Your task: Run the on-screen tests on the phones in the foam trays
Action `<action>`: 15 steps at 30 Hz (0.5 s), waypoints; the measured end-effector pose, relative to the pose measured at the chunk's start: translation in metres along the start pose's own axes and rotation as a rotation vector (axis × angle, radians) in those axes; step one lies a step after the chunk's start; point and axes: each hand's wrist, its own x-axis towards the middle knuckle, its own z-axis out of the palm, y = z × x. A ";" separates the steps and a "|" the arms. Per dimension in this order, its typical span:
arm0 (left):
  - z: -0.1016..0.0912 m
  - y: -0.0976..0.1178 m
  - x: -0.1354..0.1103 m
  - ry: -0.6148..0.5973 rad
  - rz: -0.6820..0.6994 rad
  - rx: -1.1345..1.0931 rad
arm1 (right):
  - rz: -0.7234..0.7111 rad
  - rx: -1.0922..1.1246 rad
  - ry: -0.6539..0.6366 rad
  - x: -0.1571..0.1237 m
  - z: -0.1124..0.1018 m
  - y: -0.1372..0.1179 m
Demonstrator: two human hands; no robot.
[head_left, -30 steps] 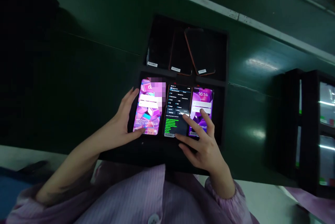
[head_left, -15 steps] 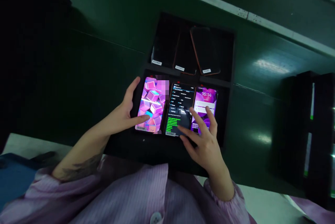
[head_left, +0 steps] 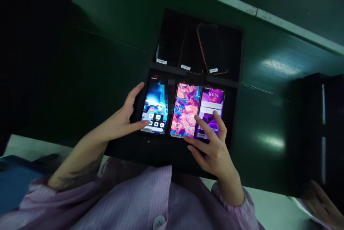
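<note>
Three lit phones lie side by side in the near half of a black tray [head_left: 161,147]. The left phone [head_left: 153,97] displays a home screen with app icons, the middle phone [head_left: 184,102] a pink and blue wallpaper, and the right phone [head_left: 208,115] a purple lock screen reading 16:14. My left hand [head_left: 126,115] is spread at the tray's left edge, its thumb on the lower part of the left phone's screen. Over the middle and right phones my right hand [head_left: 212,145] has its fingers apart, fingertips at or just above the glass; contact is hard to tell.
Dark-screened phones with white labels lie in the tray's far half, one phone [head_left: 212,49] tilted over its neighbour. The tray rests on a green table [head_left: 107,58]. Dark equipment [head_left: 309,133] stands at right, with another person's blurred hand [head_left: 319,201] below it.
The left phone went from pink wallpaper to a home screen; the middle one from a test list to wallpaper. My left thumb slid slightly left. Another person's hand appeared at lower right.
</note>
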 end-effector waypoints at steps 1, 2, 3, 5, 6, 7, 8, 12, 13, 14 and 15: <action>0.000 0.000 0.000 0.005 0.007 -0.007 | -0.012 0.003 -0.027 0.000 -0.001 0.000; 0.001 0.001 0.001 0.015 0.015 -0.015 | -0.016 0.009 -0.044 0.000 -0.002 0.000; 0.001 0.001 0.002 0.025 0.020 -0.025 | -0.016 0.017 -0.053 0.000 -0.003 -0.001; 0.003 0.002 0.004 0.046 0.022 -0.062 | -0.007 0.024 -0.061 0.001 -0.002 -0.002; 0.003 0.003 0.006 0.065 0.024 -0.083 | 0.002 0.019 -0.060 0.001 0.000 -0.003; 0.004 0.003 0.007 0.088 0.026 -0.099 | 0.020 0.005 -0.052 0.002 0.002 -0.003; 0.005 0.003 0.009 0.112 0.027 -0.107 | 0.048 -0.016 -0.037 0.003 0.005 -0.004; 0.008 0.004 0.012 0.173 0.021 -0.125 | 0.186 -0.091 0.100 0.001 0.011 0.000; 0.008 0.004 0.012 0.176 0.020 -0.127 | 0.205 -0.100 0.132 -0.002 0.010 0.003; 0.008 0.004 0.013 0.178 0.021 -0.127 | 0.216 -0.108 0.159 -0.005 0.008 0.006; 0.007 0.004 0.013 0.181 0.021 -0.125 | 0.224 -0.116 0.178 -0.008 0.004 0.011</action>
